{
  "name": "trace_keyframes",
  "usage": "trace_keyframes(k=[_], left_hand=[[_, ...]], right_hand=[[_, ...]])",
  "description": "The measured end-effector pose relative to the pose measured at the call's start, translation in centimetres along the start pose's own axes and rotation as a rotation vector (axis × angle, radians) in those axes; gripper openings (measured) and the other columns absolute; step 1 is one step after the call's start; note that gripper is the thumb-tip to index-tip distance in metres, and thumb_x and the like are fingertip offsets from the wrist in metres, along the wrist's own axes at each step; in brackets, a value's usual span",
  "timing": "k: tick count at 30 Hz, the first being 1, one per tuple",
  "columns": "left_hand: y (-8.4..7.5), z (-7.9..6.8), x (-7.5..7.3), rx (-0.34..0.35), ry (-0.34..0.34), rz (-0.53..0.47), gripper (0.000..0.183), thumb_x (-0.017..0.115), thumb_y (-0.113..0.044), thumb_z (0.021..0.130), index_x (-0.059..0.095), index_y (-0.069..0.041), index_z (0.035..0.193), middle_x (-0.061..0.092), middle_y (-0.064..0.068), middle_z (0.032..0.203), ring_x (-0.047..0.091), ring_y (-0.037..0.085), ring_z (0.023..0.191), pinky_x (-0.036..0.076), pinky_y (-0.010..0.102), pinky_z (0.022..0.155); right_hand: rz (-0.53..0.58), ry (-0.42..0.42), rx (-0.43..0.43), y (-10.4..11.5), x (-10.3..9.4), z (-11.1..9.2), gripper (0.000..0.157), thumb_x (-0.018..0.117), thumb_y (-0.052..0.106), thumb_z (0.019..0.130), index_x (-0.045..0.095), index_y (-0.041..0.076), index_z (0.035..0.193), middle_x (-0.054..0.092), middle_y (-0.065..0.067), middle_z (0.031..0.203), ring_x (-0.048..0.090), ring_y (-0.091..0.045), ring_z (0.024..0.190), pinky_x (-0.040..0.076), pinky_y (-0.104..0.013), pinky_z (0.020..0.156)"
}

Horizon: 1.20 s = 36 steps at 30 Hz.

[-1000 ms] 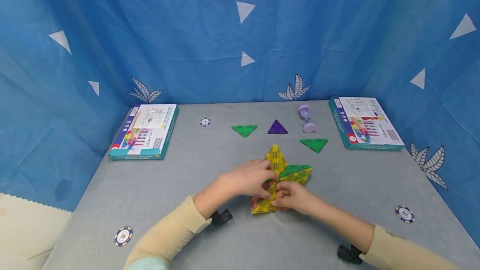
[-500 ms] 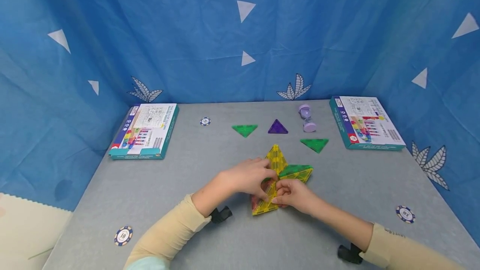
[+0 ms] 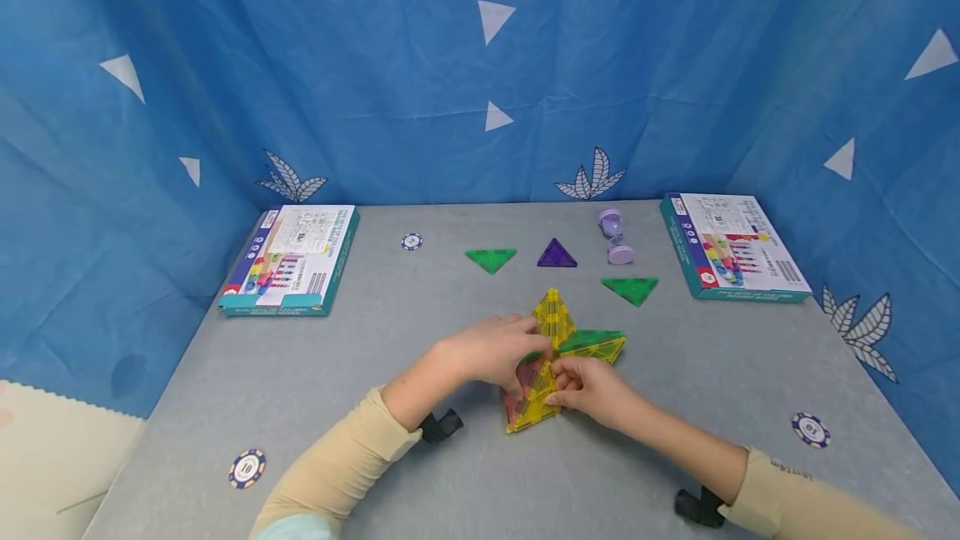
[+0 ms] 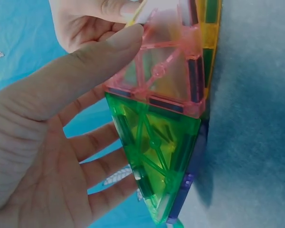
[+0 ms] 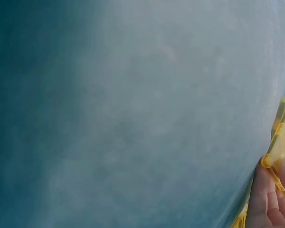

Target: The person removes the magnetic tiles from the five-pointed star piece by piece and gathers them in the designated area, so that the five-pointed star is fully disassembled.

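Note:
A star-like build of clear magnetic tiles stands mid-table. Its far point is yellow (image 3: 553,319), and its right point (image 3: 596,344) joins green to yellow. At the near point, a pink magnetic tile (image 4: 161,71) leans against a yellow triangular magnetic tile (image 3: 542,402). My left hand (image 3: 491,352) holds the build from the left, thumb on the pink tile and fingers reaching behind it. A green magnetic tile (image 4: 152,156) adjoins the pink one, with purple below. My right hand (image 3: 592,387) pinches the yellow tile's edge between thumb and fingers.
Two loose green triangles (image 3: 491,260) and a purple triangle (image 3: 557,254) lie beyond the build. Behind them is a lilac sand timer (image 3: 616,237). Boxes stand at back left (image 3: 291,261) and back right (image 3: 733,247). Several poker chips (image 3: 247,468) lie about the grey table.
My left thumb has slid leftward from the yellow tile onto the pink one, exposing more pink. The near yellow tile has turned slightly, its right corner rising. My right hand keeps its pinch.

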State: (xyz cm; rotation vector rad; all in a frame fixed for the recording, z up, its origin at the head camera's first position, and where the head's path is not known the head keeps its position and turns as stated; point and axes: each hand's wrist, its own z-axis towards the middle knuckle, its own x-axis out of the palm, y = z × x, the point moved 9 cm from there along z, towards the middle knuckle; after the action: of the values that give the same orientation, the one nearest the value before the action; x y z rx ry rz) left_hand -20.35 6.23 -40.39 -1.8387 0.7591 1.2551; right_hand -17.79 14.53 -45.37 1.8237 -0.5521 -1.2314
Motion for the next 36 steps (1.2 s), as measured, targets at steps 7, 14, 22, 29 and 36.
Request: trace_keyframes(k=[7, 14, 22, 29, 36], left_hand=[[0.3, 0.1, 0.1, 0.043, -0.033, -0.042, 0.043, 0.081, -0.035, 0.07, 0.061, -0.029, 0.107, 0.047, -0.01, 0.098, 0.044, 0.008, 0.083, 0.041, 0.024, 0.069], [0.7, -0.1, 0.1, 0.078, -0.082, -0.056, 0.043, 0.08, -0.036, 0.072, 0.063, -0.026, 0.111, 0.051, -0.009, 0.104, 0.048, 0.007, 0.09, 0.043, 0.025, 0.077], [0.9, -0.3, 0.3, 0.083, -0.105, -0.077, 0.045, 0.079, -0.038, 0.072, 0.063, -0.026, 0.111, 0.051, -0.009, 0.104, 0.048, 0.006, 0.089, 0.042, 0.022, 0.074], [1.1, -0.4, 0.4, 0.085, -0.112, -0.076, 0.045, 0.079, -0.041, 0.071, 0.064, -0.027, 0.112, 0.052, -0.009, 0.103, 0.048, 0.005, 0.088, 0.042, 0.022, 0.074], [0.9, -0.3, 0.4, 0.102, -0.123, -0.057, 0.044, 0.079, -0.042, 0.071, 0.064, -0.027, 0.11, 0.051, -0.009, 0.098, 0.046, 0.005, 0.084, 0.04, 0.019, 0.07]], right_hand=[[-0.108, 0.062, -0.072, 0.6, 0.1, -0.6, 0.024, 0.07, 0.016, 0.083, 0.048, 0.009, 0.078, 0.049, 0.003, 0.066, 0.046, -0.006, 0.057, 0.04, -0.023, 0.049], [-0.127, 0.173, -0.117, 0.5, -0.4, -1.1, 0.026, 0.071, 0.02, 0.082, 0.048, 0.009, 0.077, 0.045, 0.005, 0.064, 0.041, -0.004, 0.055, 0.036, -0.022, 0.049], [0.058, 0.211, -0.141, 2.7, -5.0, -1.4, 0.025, 0.066, 0.014, 0.086, 0.052, 0.004, 0.104, 0.062, -0.006, 0.077, 0.056, -0.02, 0.064, 0.049, -0.028, 0.059], [0.183, -0.035, -0.062, 4.8, -11.2, 3.5, 0.031, 0.051, 0.02, 0.097, 0.049, 0.0, 0.121, 0.063, -0.019, 0.095, 0.063, -0.035, 0.085, 0.054, -0.037, 0.073], [0.194, -0.006, 0.073, 6.5, -8.7, 12.5, 0.022, 0.054, 0.009, 0.094, 0.055, -0.002, 0.113, 0.062, -0.018, 0.092, 0.063, -0.037, 0.088, 0.054, -0.038, 0.075]])
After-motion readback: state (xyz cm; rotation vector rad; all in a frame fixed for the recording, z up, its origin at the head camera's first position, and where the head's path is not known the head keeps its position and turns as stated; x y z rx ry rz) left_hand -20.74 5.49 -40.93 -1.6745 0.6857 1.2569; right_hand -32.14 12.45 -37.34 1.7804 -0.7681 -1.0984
